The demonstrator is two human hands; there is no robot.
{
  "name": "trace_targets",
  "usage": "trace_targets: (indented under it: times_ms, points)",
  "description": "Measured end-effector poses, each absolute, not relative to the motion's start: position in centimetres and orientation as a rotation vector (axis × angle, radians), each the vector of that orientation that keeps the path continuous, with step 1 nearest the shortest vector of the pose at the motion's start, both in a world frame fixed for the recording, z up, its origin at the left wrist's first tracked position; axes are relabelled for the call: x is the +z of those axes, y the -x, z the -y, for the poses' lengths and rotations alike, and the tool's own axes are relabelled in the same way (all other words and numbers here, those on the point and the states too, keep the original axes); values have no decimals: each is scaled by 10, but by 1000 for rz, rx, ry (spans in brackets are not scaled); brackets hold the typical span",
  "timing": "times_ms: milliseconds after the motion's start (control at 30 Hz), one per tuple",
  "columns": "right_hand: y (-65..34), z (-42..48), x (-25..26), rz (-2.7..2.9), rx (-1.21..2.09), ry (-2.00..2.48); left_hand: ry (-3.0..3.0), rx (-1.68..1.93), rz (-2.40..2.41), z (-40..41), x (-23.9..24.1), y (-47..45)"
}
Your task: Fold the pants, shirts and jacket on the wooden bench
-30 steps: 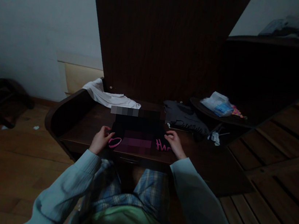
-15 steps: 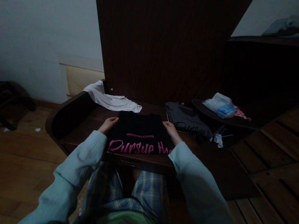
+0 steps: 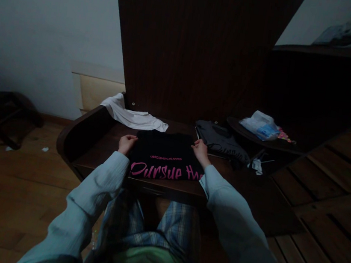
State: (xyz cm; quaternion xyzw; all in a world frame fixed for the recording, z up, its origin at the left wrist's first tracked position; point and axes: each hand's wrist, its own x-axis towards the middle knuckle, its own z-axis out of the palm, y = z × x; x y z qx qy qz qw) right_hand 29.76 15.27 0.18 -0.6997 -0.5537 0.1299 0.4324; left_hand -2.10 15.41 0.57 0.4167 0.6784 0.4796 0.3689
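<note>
A folded black T-shirt [image 3: 164,158] with pink lettering lies flat on a dark wooden desk [image 3: 95,151] in front of me. My left hand [image 3: 126,143] grips its far left corner with curled fingers. Over at the far right corner, my right hand [image 3: 200,151] pinches the cloth in the same way. Both my arms wear pale blue sleeves, and my checked trousers show below the desk edge.
A crumpled white garment [image 3: 132,116] hangs over the desk's back left. A folded grey garment [image 3: 221,140] lies at the back right, beside a plastic bag [image 3: 259,124] on a dark round tray. A dark wooden panel rises behind. A small dark table stands at far left.
The black T-shirt was bunched near the desk's front edge under my hands; now it lies spread flat with its print showing, and both hands have moved to its far corners.
</note>
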Motion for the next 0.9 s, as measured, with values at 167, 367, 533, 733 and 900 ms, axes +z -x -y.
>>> trace_targets:
  times_ms: [167,367,533,733,900]
  points:
    - [-292,-149,2,1453,225,1779,-1283,1225,-1806,-152,12,14]
    - [-295,-152,2,1683,148,1625,-1802,1270,-1891,-143,15,8]
    - [-288,-148,3,1747,136,1653,-1891,1033,-2015,-140,17,6]
    - [-283,-137,-5,2019,259,1626,-2375,677,-1648,-133,15,7]
    - [-292,-110,-10,1880,309,1674,-2334,687,-1655,-105,18,19]
